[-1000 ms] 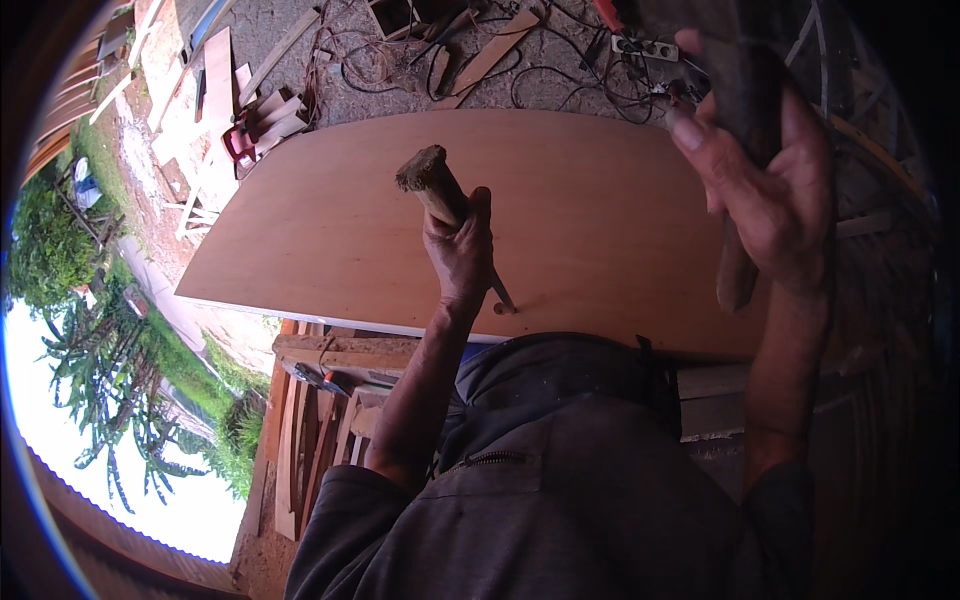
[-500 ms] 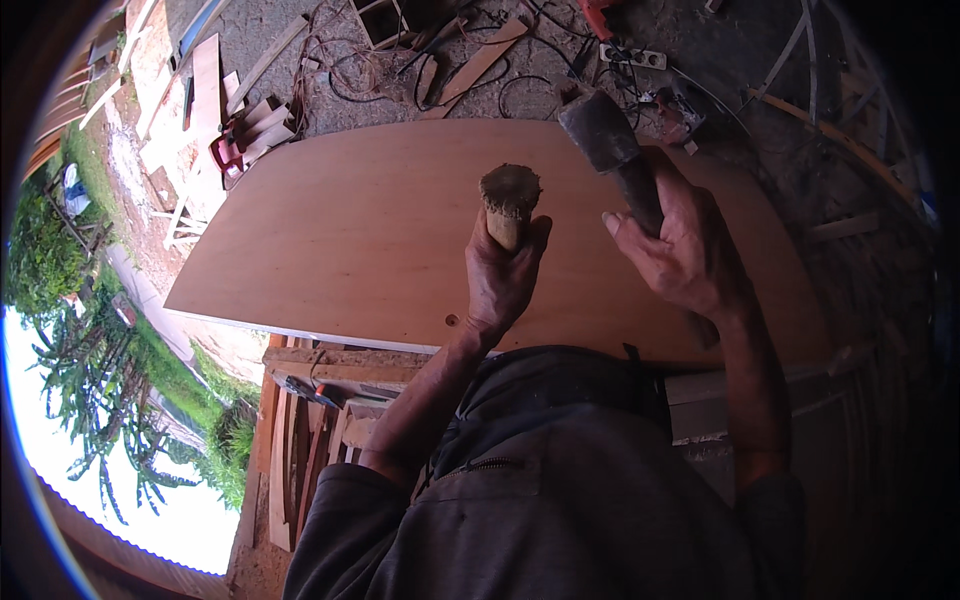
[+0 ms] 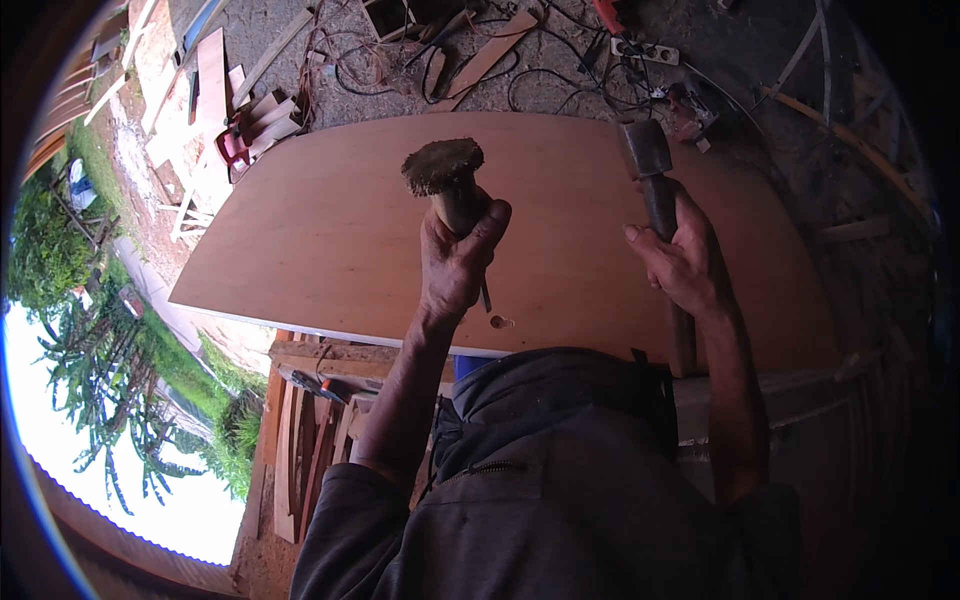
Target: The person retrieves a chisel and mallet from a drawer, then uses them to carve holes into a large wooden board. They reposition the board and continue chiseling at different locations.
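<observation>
My left hand [image 3: 458, 258] is closed round the wooden handle of a chisel [image 3: 444, 168], whose struck end is frayed and mushroomed. A thin bit of blade shows below the fist, above the board. In my right hand [image 3: 688, 262] is a hammer [image 3: 648, 150] with a dark block-shaped head, held head up, its long handle reaching down toward my waist. Both hands are over a large reddish-brown wooden board [image 3: 330, 230] with a curved far edge. A small round recess [image 3: 500, 322] with a pale rim lies near the board's front edge, right of my left wrist.
Cables, wood offcuts [image 3: 490, 55] and a white power strip [image 3: 645, 50] litter the floor beyond the board. A red power tool [image 3: 232, 148] lies at the far left. Pliers [image 3: 318, 386] rest on timber at the near left. Plants [image 3: 110, 370] stand outside.
My left hand moved left with the chisel, which tilted so its blade shows. The hammer swung more upright and slightly right. A recess shows right of my left wrist.
</observation>
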### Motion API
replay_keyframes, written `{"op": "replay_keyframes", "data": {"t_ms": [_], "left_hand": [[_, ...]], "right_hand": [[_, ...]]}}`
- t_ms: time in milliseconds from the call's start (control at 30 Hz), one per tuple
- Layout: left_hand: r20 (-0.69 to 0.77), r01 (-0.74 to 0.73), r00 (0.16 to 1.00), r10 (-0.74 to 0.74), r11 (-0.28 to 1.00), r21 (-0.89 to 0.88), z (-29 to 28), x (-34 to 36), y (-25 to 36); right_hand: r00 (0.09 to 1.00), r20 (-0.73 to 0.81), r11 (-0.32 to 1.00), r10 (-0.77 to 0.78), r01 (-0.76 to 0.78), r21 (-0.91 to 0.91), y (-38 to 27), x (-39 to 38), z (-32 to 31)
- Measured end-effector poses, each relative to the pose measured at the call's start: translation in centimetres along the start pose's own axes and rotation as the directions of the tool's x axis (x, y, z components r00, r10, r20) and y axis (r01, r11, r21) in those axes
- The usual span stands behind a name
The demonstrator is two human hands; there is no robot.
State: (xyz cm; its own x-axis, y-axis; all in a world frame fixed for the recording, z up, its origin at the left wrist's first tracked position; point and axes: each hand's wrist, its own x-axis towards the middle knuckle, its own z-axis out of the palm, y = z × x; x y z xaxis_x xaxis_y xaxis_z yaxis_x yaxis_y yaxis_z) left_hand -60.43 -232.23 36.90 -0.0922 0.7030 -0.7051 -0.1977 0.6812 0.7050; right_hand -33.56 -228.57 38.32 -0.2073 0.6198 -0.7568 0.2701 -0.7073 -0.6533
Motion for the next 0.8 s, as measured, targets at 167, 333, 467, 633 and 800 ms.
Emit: {"op": "replay_keyframes", "data": {"t_ms": [167,333,467,633,800], "left_hand": [[-0.107,0.136,0.984,-0.143,0.988,-0.072,1.3,-0.4,-1.6],[-0.132,0.184,0.973,-0.190,0.981,-0.059,1.6,-0.6,-1.5],[-0.133,0.211,0.967,-0.218,0.976,-0.061,1.6,-0.3,-1.6],[-0.136,0.103,0.985,-0.106,0.994,-0.033,2.1,-0.4,-2.2],[-0.152,-0.214,0.967,0.204,0.976,-0.047,1.4,0.2,0.8]], "right_hand": [[0.997,-0.005,0.997,-0.078,0.078,-0.028,2.7,-0.6,1.2],[0.998,-0.012,0.994,-0.068,0.067,-0.082,3.6,-1.1,1.3],[0.999,-0.019,0.996,-0.038,0.036,-0.081,3.4,-1.0,0.9],[0.999,-0.024,0.996,-0.025,0.023,-0.084,2.7,-0.6,0.2],[1.000,-0.008,0.998,0.021,-0.021,0.056,0.8,-1.5,0.4]]}}
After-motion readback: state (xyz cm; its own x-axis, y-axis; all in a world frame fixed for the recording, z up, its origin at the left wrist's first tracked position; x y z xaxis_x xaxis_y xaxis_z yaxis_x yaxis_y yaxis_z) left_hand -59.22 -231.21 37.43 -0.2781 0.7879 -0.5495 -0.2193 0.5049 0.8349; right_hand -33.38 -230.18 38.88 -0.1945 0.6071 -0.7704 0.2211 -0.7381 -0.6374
